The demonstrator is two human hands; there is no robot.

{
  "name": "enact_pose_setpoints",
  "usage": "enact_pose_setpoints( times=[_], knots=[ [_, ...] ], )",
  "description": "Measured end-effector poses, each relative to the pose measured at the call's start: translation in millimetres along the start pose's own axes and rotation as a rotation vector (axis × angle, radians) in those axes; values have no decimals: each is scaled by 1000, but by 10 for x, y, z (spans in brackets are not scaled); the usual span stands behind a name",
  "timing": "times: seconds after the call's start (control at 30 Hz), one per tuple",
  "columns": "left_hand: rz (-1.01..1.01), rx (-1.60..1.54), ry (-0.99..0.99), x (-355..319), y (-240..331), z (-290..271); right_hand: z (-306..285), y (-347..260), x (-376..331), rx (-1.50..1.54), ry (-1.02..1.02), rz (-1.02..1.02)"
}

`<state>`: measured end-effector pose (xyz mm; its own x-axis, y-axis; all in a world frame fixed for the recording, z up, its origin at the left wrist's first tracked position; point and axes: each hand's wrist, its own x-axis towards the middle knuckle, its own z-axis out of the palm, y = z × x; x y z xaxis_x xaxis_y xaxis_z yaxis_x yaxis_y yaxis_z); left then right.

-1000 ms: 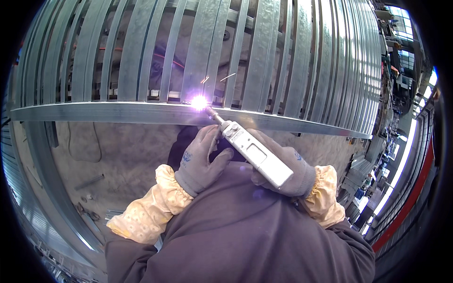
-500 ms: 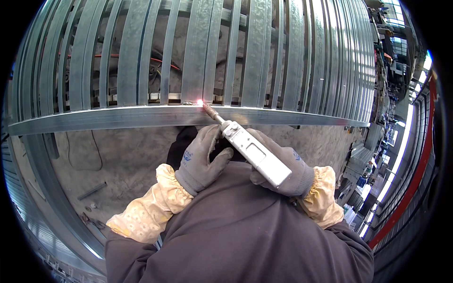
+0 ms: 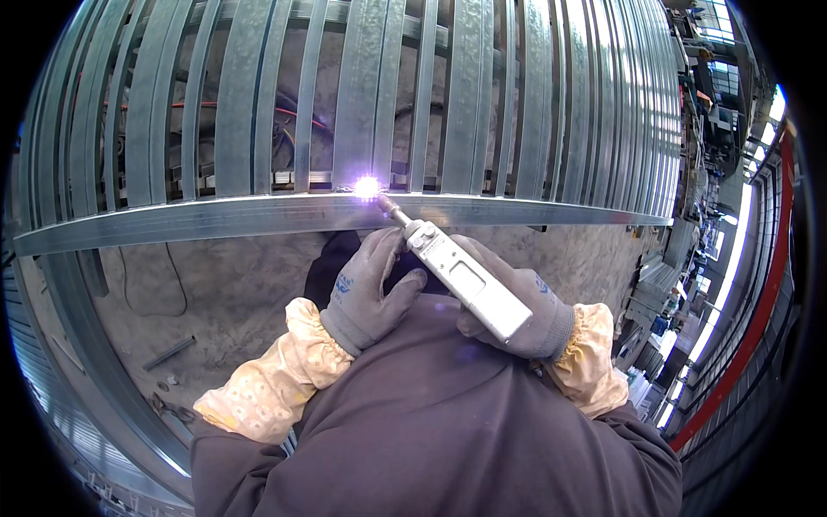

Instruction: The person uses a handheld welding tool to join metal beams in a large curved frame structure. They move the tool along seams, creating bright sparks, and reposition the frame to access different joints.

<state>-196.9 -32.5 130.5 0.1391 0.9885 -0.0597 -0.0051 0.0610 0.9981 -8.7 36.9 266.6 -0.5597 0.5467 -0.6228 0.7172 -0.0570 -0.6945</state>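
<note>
Both my gloved hands hold a white hand-held welding torch point(image 3: 465, 283). My right hand point(image 3: 515, 303) wraps its rear body. My left hand point(image 3: 369, 291) cups the front part near the nozzle. The torch tip points up and left at a long galvanised steel rail point(image 3: 215, 220), where a bright violet arc point(image 3: 368, 187) burns at the joint with an upright steel slat point(image 3: 355, 95). Yellowish sleeve covers point(image 3: 267, 388) sit over both forearms.
A frame of several vertical steel slats point(image 3: 551, 103) fills the upper view. Below the rail lies a grey concrete floor point(image 3: 224, 302) with a thin cable and small metal scraps point(image 3: 168, 353). A red beam point(image 3: 741, 345) and stacked material stand at the right edge.
The arc burned brightly a second ago, faded to a small spark half a second ago, and now burns again. The torch and both hands stay in almost the same place.
</note>
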Motion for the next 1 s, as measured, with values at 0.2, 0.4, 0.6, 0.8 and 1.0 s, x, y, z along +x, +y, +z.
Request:
enact_pose_setpoints(
  times=[0.2, 0.4, 0.6, 0.8, 1.0],
  knots=[
    [-14, 35, -3, -13, -7, 61, -22, 10, -49, 96, 10, -35],
    [25, 107, -37, -13, 136, 49, -49, 93, -160, 183, 27, -49],
    [-35, 14, -148, -9, 299, 53, -29, 114, -251, 266, 89, -27],
    [-192, -153, -448, 125, 306, -288, 398, 81, -337, 349, 269, -33],
    [-311, -210, -735, 389, 269, -958, 1161, -490, -18, 478, 551, 121]
  ],
)
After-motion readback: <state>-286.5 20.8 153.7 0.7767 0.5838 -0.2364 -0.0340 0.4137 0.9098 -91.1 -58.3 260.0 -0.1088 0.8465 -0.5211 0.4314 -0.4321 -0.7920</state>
